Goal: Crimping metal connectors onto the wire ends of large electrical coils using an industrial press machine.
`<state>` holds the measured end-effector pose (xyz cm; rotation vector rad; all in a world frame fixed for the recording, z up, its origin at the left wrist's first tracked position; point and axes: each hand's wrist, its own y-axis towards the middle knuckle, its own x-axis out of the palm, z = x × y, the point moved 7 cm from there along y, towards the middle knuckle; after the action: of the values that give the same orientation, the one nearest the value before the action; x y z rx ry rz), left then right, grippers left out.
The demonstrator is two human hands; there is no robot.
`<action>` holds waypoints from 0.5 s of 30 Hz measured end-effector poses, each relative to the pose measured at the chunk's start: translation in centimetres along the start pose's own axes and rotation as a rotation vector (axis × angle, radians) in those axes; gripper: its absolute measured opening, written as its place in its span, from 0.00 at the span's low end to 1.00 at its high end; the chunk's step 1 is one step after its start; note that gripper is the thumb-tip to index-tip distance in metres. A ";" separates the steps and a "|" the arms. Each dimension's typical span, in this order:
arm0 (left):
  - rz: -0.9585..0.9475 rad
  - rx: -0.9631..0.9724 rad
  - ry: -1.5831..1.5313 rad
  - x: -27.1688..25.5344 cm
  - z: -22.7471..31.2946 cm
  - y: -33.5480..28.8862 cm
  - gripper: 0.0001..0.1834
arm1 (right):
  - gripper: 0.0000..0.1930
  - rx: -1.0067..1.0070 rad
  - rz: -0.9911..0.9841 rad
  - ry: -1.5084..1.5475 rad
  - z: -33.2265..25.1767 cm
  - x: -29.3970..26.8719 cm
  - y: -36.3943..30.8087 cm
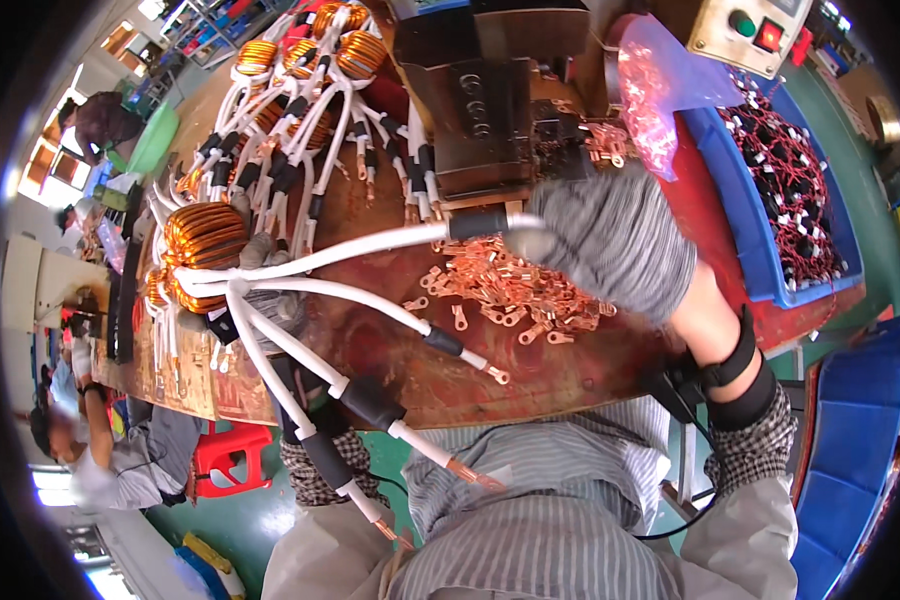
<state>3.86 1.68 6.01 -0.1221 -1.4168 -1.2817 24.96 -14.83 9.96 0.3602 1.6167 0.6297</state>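
Gloved in grey knit, the left hand (282,308) is closed around a thick ring-shaped copper-wire coil (205,238), its fingers partly hidden behind the windings and white leads. Gloved alike, the right hand (610,238) pinches the end of one long white insulated lead (370,243) just past its black tubular sleeve (477,225) — the tip is covered by the glove, so I cannot tell what is on it.

The coil is left of centre, over the worn red-brown tabletop (360,372). Of its other leads, one slants rightward to a flat copper ring lug (499,375); two hang past the table's front edge, each with a black sleeve and bare copper strands (475,475) at the end.

Below the right hand spreads a loose heap of shiny copper ring lugs (520,290), in front of a dark blocky metal machine (480,120). More copper coils with white leads (358,55) are piled at the far left — and a blue plastic bin (732,215) of dark-red wiring stands at the right.
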 end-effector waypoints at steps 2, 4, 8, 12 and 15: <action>-0.017 -0.015 0.005 0.5 0.0 0.2 0.36 | 0.18 0.038 -0.053 -0.075 0.7 -0.9 0.7; -0.019 -0.016 0.033 2.1 0.6 -0.1 0.35 | 0.17 0.057 -0.094 -0.127 0.4 -1.0 1.3; -0.049 -0.040 -0.006 0.8 -0.9 0.4 0.34 | 0.19 0.194 -0.157 0.002 2.5 0.3 -1.1; -0.049 -0.031 0.002 1.4 0.0 0.2 0.33 | 0.17 0.280 -0.551 0.379 2.9 3.7 -3.3; -0.067 -0.041 0.008 1.7 0.2 0.4 0.33 | 0.13 0.090 -0.359 0.163 0.1 3.4 -2.8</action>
<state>3.43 1.03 7.53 -0.0971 -1.3983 -1.3651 24.93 -15.08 5.60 0.0792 1.8140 0.3195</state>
